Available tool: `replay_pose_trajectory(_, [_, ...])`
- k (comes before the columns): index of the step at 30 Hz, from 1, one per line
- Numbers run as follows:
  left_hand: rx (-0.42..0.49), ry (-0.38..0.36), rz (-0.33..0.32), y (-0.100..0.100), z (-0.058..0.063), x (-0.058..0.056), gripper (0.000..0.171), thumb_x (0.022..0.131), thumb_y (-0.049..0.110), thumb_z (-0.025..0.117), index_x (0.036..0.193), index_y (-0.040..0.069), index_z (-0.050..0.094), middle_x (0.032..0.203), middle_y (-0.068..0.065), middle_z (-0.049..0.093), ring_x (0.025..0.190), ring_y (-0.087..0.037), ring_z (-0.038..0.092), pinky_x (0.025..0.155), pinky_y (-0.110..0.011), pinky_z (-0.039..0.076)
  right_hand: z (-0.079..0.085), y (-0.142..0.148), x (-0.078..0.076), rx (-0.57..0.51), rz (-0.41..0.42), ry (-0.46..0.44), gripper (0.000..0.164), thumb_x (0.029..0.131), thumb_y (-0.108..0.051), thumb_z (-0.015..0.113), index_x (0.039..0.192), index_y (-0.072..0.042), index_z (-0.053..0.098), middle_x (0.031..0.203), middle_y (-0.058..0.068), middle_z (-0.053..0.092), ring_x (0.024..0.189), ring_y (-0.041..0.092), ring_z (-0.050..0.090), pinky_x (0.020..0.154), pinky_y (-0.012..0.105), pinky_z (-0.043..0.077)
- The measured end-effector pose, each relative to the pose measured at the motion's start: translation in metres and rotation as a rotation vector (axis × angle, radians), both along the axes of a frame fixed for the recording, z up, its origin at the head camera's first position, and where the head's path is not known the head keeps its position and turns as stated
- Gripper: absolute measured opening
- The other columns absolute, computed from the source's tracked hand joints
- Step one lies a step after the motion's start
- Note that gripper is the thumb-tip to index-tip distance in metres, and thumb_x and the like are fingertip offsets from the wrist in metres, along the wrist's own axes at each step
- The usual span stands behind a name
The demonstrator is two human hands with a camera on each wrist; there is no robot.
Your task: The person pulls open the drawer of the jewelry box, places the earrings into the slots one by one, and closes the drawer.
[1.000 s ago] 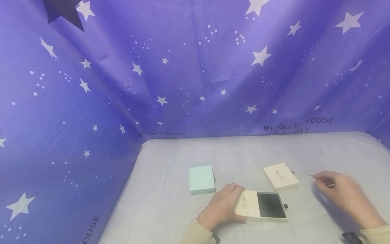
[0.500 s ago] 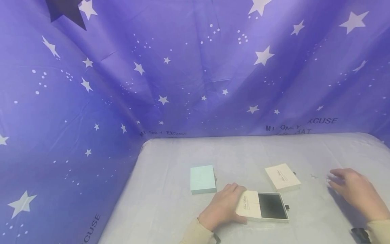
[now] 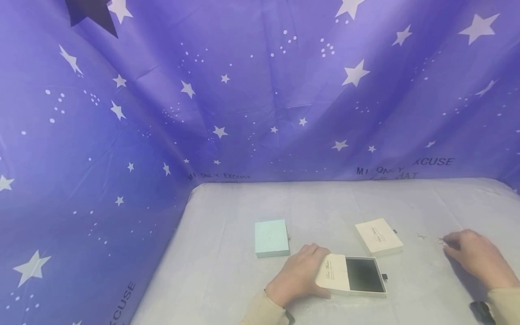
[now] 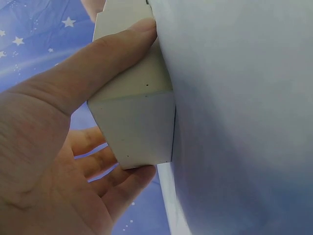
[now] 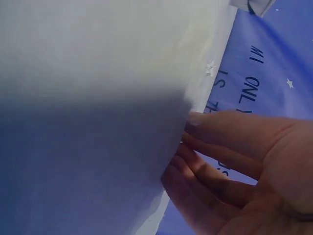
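My left hand (image 3: 298, 275) grips the sleeve end of a cream drawer-style gift box (image 3: 337, 273), thumb along one long side and fingers beyond it. The box's drawer is slid out to the right, showing its black lining (image 3: 365, 274) and a dark pull tab. In the left wrist view the thumb presses the side of the box (image 4: 134, 122). My right hand (image 3: 473, 253) is low over the table, thumb and fingertips pinched at a small shiny silvery piece (image 3: 441, 241), mostly hidden in the right wrist view. A small star-like silvery piece (image 3: 421, 236) lies just left of it.
A closed cream box (image 3: 379, 236) with a dark tab sits behind the opened one. Farther left stands a mint-green box (image 3: 271, 238). The table has a pale cloth (image 3: 227, 212); a purple star-print curtain (image 3: 252, 90) hangs behind and at the left.
My right hand has moved right, away from the star-like piece it held, which now lies on the cloth; its fingertips are at another small piece. The left hand keeps its grip on the box.
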State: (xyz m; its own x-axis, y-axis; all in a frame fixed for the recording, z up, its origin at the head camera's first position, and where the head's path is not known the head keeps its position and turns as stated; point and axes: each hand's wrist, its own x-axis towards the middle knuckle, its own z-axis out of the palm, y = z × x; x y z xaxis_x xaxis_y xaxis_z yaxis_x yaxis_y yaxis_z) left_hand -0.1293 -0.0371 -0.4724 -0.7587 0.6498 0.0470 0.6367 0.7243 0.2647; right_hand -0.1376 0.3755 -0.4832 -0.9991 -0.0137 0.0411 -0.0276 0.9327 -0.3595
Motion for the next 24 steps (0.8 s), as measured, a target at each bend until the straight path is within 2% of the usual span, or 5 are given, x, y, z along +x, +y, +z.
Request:
replay_pose_trajectory(8, [0.003,-0.006,-0.003,-0.0008,-0.0021,-0.0010,0.084,0.058,0.045,0.093,0.128,0.023,0.053,0.114,0.015,0.055,0.100,0.001,0.049,0.079,-0.010,0.042,0.0015,-0.0019,-0.0022,0.009,-0.033,0.039,0.017,0.078,-0.002,0.072,0.085,0.014,0.066,0.089,0.037,0.063,0.090,0.061,0.055,0.080,0.071,0.040])
replay_pose_trajectory(20, [0.004,-0.038,0.007,0.0002,-0.0028,-0.0023,0.086,0.057,0.045,0.093,0.130,0.024,0.052,0.114,0.015,0.056,0.101,0.001,0.050,0.080,-0.011,0.044,0.0063,-0.0036,-0.0081,0.028,0.024,0.010,0.020,0.081,-0.002,0.070,0.088,0.015,0.063,0.085,0.033,0.064,0.083,0.057,0.058,0.075,0.068,0.045])
replay_pose_trajectory(24, [0.005,-0.035,0.005,0.0001,-0.0019,-0.0023,0.087,0.057,0.045,0.093,0.130,0.023,0.052,0.114,0.015,0.056,0.101,0.001,0.050,0.081,-0.011,0.044,0.0054,-0.0039,-0.0097,0.037,0.041,-0.005,0.023,0.078,-0.003,0.073,0.089,0.015,0.064,0.084,0.031,0.065,0.082,0.054,0.060,0.075,0.067,0.045])
